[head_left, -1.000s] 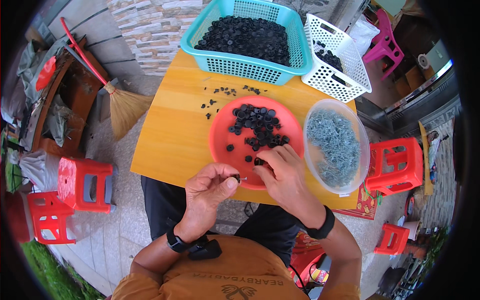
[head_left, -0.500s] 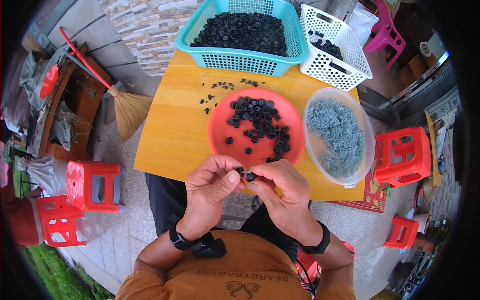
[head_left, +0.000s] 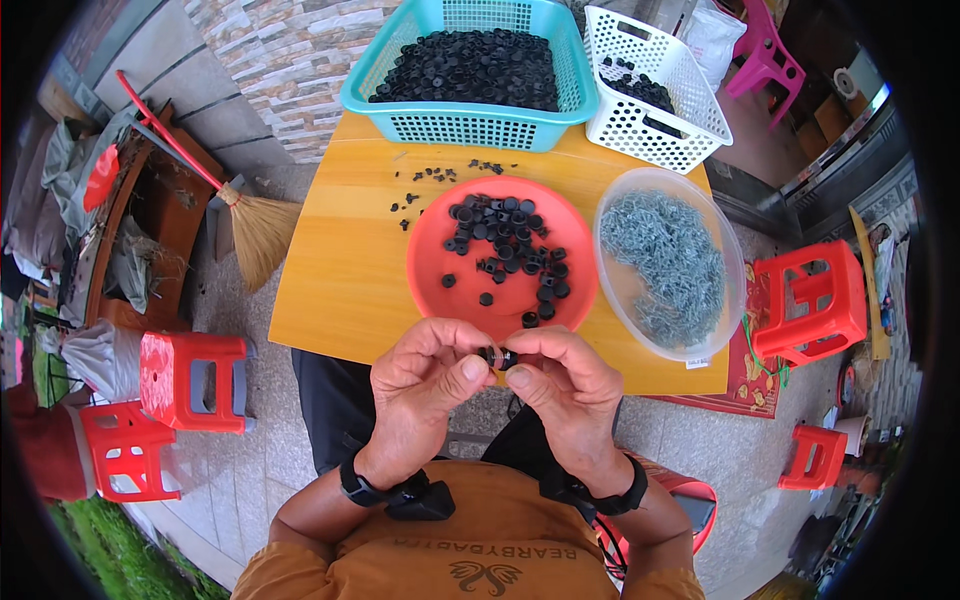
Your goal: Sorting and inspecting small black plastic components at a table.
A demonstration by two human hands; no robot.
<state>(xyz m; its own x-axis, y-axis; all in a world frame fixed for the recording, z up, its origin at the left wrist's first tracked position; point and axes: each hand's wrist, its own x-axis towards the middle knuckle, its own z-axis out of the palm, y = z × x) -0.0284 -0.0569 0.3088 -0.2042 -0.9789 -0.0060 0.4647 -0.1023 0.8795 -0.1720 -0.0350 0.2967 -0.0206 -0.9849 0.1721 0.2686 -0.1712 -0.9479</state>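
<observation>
Just beyond my lap, my left hand (head_left: 432, 385) and my right hand (head_left: 562, 395) meet in front of the table edge. Thumb and fingers of each pinch a small black plastic piece (head_left: 497, 357) with a pale, silvery bit in its middle. The fingertips partly cover it, so its full shape does not show. Right beyond the hands, a round red plate (head_left: 440, 300) holds many loose black plastic caps (head_left: 515, 225). A clear oval tub (head_left: 622, 290) at its right contains a tangle of small silvery metal parts (head_left: 665, 260).
A turquoise basket (head_left: 470, 130) of black pieces and a white basket (head_left: 680, 140) with fewer stand at the far table edge. Tiny black bits (head_left: 435, 175) lie on the yellow table (head_left: 330, 270). Red stools (head_left: 195, 380) and a broom (head_left: 260, 230) stand around on the floor.
My right fingers have shifted so both hands now pinch the black piece end to end, lined up between them. The view has moved slightly.
</observation>
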